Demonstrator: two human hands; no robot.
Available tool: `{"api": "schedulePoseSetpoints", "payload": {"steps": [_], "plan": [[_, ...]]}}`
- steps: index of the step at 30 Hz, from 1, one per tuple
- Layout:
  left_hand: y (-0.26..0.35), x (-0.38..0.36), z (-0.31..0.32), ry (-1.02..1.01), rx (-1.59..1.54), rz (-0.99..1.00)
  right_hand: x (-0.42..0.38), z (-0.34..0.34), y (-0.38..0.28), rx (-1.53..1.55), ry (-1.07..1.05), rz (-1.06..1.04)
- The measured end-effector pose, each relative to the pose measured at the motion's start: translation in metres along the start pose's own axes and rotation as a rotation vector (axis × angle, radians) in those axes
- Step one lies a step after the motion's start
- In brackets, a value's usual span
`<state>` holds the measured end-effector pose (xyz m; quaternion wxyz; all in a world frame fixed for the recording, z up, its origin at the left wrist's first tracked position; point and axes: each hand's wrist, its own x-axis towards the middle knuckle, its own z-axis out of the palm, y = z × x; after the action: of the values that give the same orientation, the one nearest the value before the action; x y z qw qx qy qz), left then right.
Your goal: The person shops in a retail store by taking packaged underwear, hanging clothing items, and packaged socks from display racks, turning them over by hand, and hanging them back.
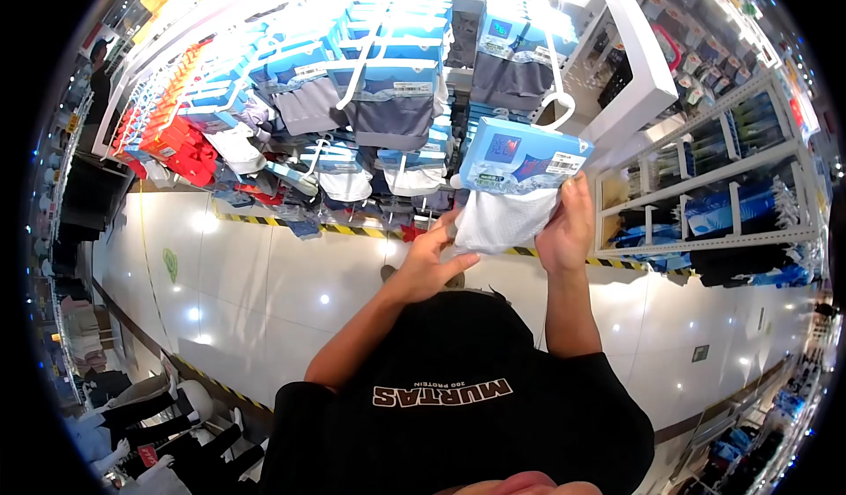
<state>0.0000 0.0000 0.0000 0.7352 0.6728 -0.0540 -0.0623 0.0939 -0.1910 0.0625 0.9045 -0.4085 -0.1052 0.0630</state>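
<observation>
Black T-shirt (449, 354) fabric occupies the near foreground. White garment (507, 222) with blue header card (515, 158): step in hand appears to be two-handed inspection; next move calls for a steady hold at both sides. Item lies between the hands. Left hand (434, 261), partly closed, grips its lower left edge; right hand (567, 226), partly curled, holds its right side. Beyond: hanging packs (392, 98).

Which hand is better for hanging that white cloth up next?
Probably the right hand: it's at the blue card, nearer the white hook above. The left hand is lower, at the white cloth.
</observation>
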Motion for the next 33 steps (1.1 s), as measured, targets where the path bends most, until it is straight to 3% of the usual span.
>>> {"api": "schedulePoseSetpoints", "payload": {"steps": [2, 8, 11, 14, 18, 23, 25, 26, 29, 33], "plan": [[0.003, -0.006, -0.003, -0.031, -0.120, -0.139, -0.003, -0.002, -0.001, -0.074, -0.038, -0.024], [0.021, -0.011, 0.006, -0.007, -0.131, 0.178, -0.001, -0.008, -0.003, -0.053, -0.131, -0.088], [0.026, -0.020, -0.001, -0.081, -0.082, 0.229, 0.001, 0.005, -0.007, -0.160, -0.124, -0.149], [0.025, -0.034, -0.004, -0.038, -0.334, 0.063, -0.003, 0.008, -0.009, -0.112, -0.202, -0.166], [0.032, -0.032, 0.002, 0.090, -0.417, 0.073, -0.005, 0.001, -0.003, -0.268, -0.353, -0.229], [0.015, -0.034, -0.003, 0.108, -0.326, -0.081, -0.007, 0.007, 0.023, -0.379, -0.247, -0.107], [0.007, -0.031, -0.002, 0.231, -0.420, -0.101, -0.014, -0.006, 0.040, -0.477, -0.239, -0.096], [0.005, -0.028, -0.001, 0.290, -0.468, -0.114, -0.020, -0.012, 0.042, -0.643, -0.256, -0.045], [0.002, -0.022, 0.002, 0.541, -0.569, -0.185, -0.028, -0.031, 0.049, -1.038, -0.569, 0.026], [0.003, -0.022, 0.000, 0.447, -0.311, -0.221, -0.047, -0.002, 0.050, -0.991, -0.508, 0.017]]}}
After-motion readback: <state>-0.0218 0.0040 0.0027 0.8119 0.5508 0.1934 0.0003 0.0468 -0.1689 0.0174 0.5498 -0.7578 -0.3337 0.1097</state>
